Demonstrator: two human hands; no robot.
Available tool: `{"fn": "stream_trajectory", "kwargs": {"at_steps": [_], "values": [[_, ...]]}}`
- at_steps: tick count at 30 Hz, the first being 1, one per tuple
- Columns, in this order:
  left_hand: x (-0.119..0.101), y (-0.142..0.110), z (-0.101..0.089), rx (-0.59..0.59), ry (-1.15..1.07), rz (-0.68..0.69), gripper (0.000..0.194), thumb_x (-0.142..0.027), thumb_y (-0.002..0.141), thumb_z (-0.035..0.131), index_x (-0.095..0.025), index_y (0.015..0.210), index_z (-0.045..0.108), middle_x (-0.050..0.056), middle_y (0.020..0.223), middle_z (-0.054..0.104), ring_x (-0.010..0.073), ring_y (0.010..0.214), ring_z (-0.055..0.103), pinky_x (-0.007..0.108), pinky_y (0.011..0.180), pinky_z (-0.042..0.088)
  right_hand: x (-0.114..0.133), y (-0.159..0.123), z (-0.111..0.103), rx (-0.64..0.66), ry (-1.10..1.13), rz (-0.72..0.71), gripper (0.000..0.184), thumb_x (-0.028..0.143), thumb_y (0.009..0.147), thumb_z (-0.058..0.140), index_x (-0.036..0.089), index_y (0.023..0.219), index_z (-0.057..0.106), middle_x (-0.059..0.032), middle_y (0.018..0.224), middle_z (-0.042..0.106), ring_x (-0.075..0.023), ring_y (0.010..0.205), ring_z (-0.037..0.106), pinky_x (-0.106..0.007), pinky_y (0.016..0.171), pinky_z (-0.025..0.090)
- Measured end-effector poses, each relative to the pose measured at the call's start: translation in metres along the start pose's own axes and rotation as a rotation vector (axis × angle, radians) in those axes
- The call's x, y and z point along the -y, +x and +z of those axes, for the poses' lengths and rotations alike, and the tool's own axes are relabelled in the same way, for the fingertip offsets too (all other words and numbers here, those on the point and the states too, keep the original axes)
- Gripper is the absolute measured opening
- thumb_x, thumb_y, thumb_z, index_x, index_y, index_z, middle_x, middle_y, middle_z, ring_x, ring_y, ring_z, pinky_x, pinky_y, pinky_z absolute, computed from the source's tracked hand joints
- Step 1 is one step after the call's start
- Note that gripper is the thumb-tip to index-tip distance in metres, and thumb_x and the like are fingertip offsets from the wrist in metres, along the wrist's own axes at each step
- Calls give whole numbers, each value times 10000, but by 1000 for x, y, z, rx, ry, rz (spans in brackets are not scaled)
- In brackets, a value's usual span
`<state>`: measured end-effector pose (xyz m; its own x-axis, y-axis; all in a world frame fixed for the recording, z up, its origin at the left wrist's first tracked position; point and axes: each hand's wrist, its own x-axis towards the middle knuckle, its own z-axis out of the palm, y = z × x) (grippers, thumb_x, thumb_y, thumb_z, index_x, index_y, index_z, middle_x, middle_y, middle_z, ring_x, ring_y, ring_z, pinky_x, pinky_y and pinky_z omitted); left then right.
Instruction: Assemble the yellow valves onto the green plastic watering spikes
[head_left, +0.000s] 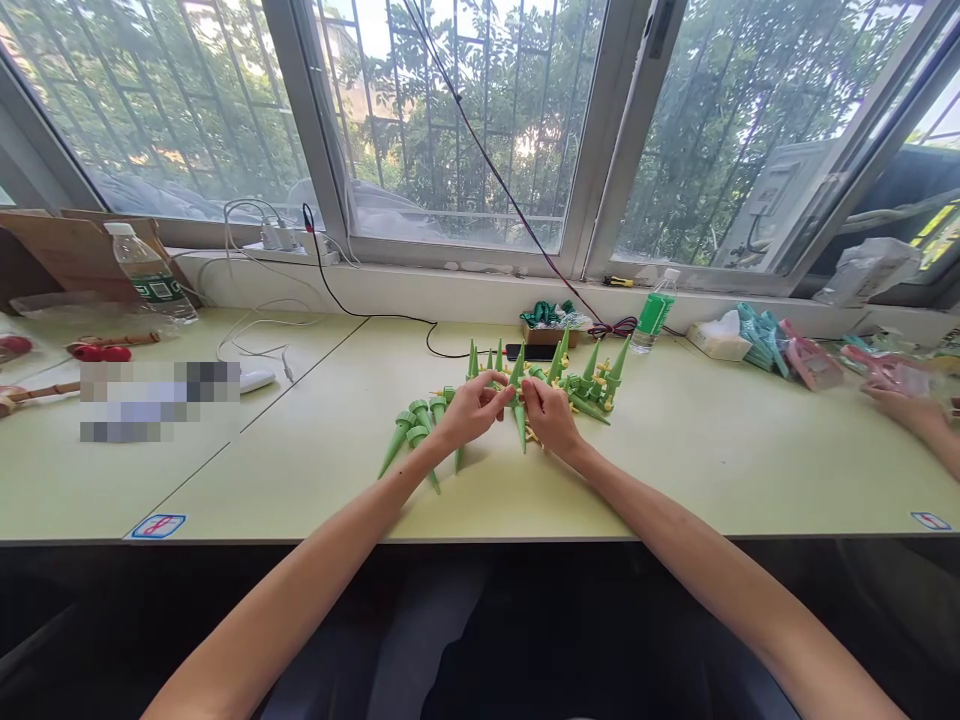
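Note:
My left hand [477, 408] and my right hand [550, 410] meet near the middle of the table, both with bent fingers. A green plastic watering spike [520, 430] points down between them, and my left fingertips close on its upper part. The right thumb and forefinger are pinched at the same spot; whatever small piece lies in them is hidden. Left of my hands lie several green spikes [397, 443] with ribbed caps. Behind and to the right, more green spikes [616, 368] stand upright, some with small yellow valves. Loose yellow pieces [534, 437] lie beneath my right hand.
Behind the spikes are a dark phone [531, 352] and a small box [551, 335]. A green-labelled bottle [655, 312] stands at the back right, near bagged items [810, 355]. Another person's hand [907, 408] reaches in at far right. Cables [390, 318] run along the back.

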<state>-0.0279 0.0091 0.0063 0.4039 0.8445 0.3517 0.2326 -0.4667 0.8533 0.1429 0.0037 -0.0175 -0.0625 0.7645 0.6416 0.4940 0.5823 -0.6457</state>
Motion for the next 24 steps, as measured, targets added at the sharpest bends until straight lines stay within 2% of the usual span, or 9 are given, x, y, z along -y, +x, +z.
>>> {"fn": "stream_trajectory", "kwargs": {"at_steps": [6, 10, 13, 19, 24], "values": [[-2, -2, 0, 16, 4, -7, 468, -630, 867, 569, -186, 1014, 536, -44, 561, 583, 58, 392, 401, 189, 411, 334, -1, -1, 1, 26, 4, -7, 482, 567, 1012, 320, 213, 711, 448, 14, 607, 507, -122, 536, 415, -258, 555, 326], [-1, 1, 0, 33, -117, -34, 516, -692, 902, 459, -182, 936, 527, -26, 561, 599, 56, 343, 408, 189, 364, 300, -1, -1, 1, 23, -3, -3, 474, 555, 1013, 323, 215, 701, 428, 24, 593, 470, -117, 532, 385, -254, 548, 308], [0, 3, 1, 20, -215, -87, 560, -733, 905, 395, -185, 951, 499, -17, 534, 601, 77, 317, 422, 198, 327, 289, -2, -2, 1, 28, -9, -17, 454, 532, 1017, 329, 216, 701, 409, 30, 595, 449, -114, 533, 363, -250, 550, 300], [-5, 2, -1, 54, -228, -122, 535, -721, 877, 483, -187, 893, 464, 8, 576, 641, 71, 317, 439, 192, 320, 304, -3, -2, 0, 74, -24, -35, 456, 540, 1019, 322, 215, 711, 411, 40, 586, 421, -112, 535, 353, -250, 554, 293], [-8, 0, -4, 48, -248, -146, 524, -675, 858, 568, -171, 997, 520, 29, 643, 667, 70, 367, 470, 189, 351, 329, -3, -3, -1, 81, 1, -34, 461, 552, 1018, 320, 213, 723, 424, 36, 605, 432, -113, 552, 360, -248, 559, 306]]}}
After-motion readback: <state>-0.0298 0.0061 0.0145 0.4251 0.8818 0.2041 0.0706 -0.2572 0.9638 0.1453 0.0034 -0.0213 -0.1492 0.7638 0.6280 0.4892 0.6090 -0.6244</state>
